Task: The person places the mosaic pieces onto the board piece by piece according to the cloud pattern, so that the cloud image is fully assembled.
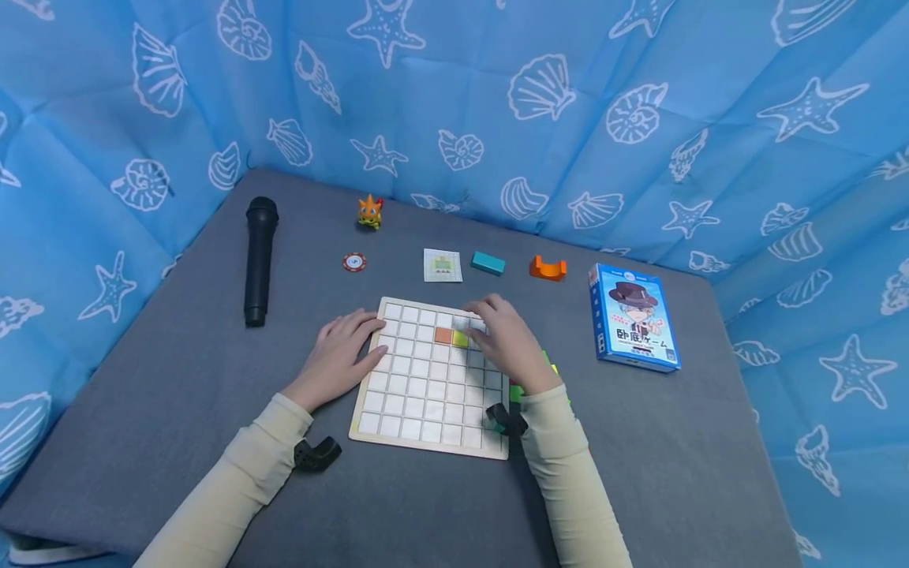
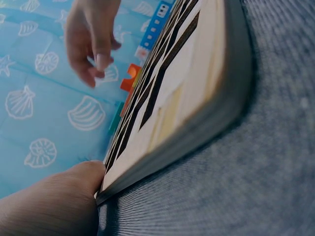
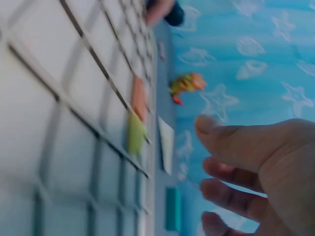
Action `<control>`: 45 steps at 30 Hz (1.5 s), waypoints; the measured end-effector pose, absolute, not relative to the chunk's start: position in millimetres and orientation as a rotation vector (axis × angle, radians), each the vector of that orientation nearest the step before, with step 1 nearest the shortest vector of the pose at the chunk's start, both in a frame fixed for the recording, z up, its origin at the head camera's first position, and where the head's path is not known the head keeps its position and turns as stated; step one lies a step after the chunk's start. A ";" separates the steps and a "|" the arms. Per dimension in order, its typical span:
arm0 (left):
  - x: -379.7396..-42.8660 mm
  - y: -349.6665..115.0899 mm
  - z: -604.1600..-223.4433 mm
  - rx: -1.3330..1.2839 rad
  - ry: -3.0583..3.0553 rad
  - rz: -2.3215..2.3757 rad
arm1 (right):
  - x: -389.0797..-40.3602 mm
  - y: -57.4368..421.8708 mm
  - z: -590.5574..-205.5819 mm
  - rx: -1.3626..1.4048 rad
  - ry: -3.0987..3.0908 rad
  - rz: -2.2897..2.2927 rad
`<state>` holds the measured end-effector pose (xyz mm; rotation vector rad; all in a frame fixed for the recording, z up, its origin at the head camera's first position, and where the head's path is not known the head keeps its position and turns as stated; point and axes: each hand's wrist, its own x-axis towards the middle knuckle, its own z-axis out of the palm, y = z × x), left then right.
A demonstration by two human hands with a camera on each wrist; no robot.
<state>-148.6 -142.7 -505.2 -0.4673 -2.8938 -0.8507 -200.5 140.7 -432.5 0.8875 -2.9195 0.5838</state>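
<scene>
Wooden board [image 1: 414,406] holds two colours as right hand [image 1: 507,341] hovers unladen

A person works at a grey-topped desk [image 1: 440,513], where the gridded board lies flat between two bare hands. An orange block [image 1: 443,335] and a yellow-green block [image 1: 461,338] sit side by side in adjoining cells near its far edge. The left hand [image 1: 339,357] rests along the board's left edge, thumb and fingertips spread rather than clenched, apparently steadying it. The right hand is released, its fingers loosely bent around nothing.

The step in hand looks like setting coloured pieces into the grid, at an early stage. The next move probably calls for picking up another piece, perhaps from the green pieces [image 1: 516,392] partly hidden by the right forearm, without nudging the seated pair.

From the head camera, the right thumb seems nearly on the yellow-green block; the right wrist view shows a clear gap, and no piece between thumb and fingers. The left wrist view reveals the board's thick, rounded edge, flattened from overhead. Only the head view takes in the black microphone [image 1: 259,264], far left.
</scene>
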 end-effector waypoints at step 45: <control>-149.4 -143.6 -505.8 -0.479 -2.885 -0.879 | -151.0 243.5 -440.3 0.474 -3.357 0.563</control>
